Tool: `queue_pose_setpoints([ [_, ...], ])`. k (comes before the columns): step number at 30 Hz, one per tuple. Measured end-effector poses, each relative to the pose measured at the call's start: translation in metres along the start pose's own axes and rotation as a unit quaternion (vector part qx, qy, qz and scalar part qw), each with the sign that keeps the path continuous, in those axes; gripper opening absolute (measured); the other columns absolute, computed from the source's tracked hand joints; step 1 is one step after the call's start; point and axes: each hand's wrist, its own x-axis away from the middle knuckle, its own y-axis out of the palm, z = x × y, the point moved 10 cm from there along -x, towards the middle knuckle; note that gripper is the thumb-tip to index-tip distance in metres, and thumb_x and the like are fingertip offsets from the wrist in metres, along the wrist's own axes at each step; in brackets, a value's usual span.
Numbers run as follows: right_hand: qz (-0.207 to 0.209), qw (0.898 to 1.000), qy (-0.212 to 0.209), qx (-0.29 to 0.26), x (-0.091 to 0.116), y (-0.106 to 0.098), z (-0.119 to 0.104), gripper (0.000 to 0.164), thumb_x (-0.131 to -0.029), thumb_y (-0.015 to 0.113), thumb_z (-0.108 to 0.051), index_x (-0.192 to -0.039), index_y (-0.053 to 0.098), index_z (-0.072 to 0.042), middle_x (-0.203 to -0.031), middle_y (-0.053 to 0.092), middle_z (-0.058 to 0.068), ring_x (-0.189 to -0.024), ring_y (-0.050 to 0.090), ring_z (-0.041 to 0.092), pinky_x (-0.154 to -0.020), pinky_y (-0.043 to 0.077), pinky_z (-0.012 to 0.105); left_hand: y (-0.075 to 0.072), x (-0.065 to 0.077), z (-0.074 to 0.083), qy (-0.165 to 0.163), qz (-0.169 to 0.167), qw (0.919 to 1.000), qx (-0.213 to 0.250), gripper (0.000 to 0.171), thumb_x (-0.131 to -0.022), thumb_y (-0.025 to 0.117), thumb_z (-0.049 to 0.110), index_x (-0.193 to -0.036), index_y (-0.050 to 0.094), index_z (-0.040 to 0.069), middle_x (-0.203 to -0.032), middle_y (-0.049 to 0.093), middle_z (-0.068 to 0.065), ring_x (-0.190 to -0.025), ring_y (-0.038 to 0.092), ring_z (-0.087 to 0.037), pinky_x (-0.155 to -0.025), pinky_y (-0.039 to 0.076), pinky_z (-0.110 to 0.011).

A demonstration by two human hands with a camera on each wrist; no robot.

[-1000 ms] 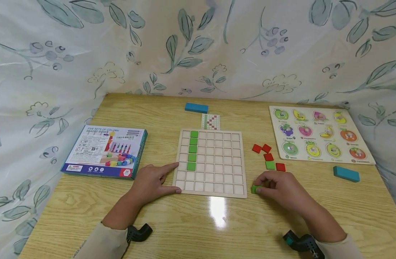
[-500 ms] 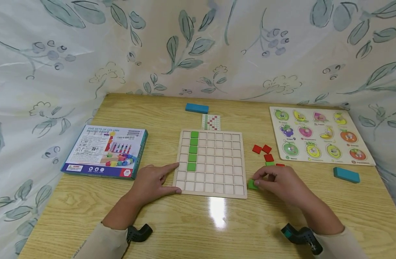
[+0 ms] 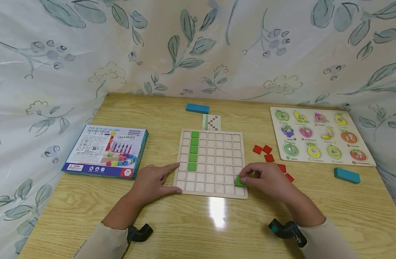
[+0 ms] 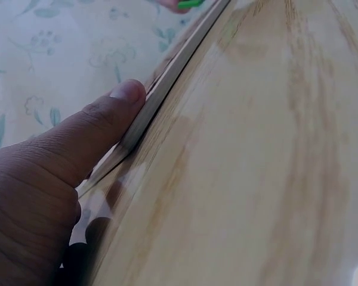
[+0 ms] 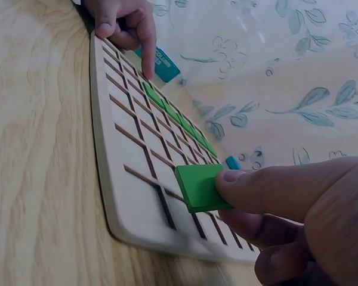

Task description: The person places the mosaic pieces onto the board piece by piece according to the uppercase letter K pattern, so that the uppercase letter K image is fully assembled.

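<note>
A wooden grid board [image 3: 210, 178] lies mid-table, with several green square tiles [image 3: 192, 149] set down its second column from the left. My right hand [image 3: 265, 180] pinches another green tile [image 5: 197, 186] between thumb and fingers, above the board's lower right corner. At the board's left edge rests my left hand [image 3: 152, 183], its index finger and thumb extended and touching the frame; the left wrist view shows the thumb [image 4: 107, 116] against the board's side. Behind the board is a small pattern card [image 3: 212, 122] with green and red squares.
Several loose red tiles [image 3: 269, 158] lie right of the board, some near my right hand. A fruit puzzle board [image 3: 317, 136] is at the back right. Blue blocks [image 3: 198, 108] stand behind the card and at the right [image 3: 346, 175]. A printed box [image 3: 105, 151] lies left.
My right hand has carried the green tile leftward from the table to over the board's lower right corner. The left hand stays in place at the board's edge.
</note>
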Motion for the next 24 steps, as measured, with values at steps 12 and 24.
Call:
queue_pose_setpoints([
  [12, -0.027, 0.999, -0.047, -0.009, -0.019, 0.031, -0.024, 0.012, -0.093, 0.085, -0.014, -0.097, 0.081, -0.025, -0.088, 0.071, -0.01, -0.072, 0.057, 0.018, -0.061, 0.046, 0.027, 0.0, 0.0, 0.0, 0.001, -0.003, 1.0, -0.004, 0.086, -0.077, 0.087, 0.067, -0.147, 0.068, 0.022, -0.059, 0.033, 0.018, -0.055, 0.026, -0.004, -0.065, 0.03, -0.032],
  [24, -0.045, 0.996, -0.075, -0.023, -0.036, 0.052, -0.045, 0.009, -0.094, 0.084, -0.018, -0.097, 0.081, -0.026, -0.086, 0.07, -0.013, -0.07, 0.057, 0.014, -0.062, 0.046, 0.027, -0.001, -0.001, 0.0, 0.005, 0.0, 1.0, -0.004, 0.086, -0.076, 0.087, 0.067, -0.148, 0.068, 0.022, -0.06, 0.034, 0.019, -0.055, 0.026, -0.003, -0.066, 0.032, -0.032],
])
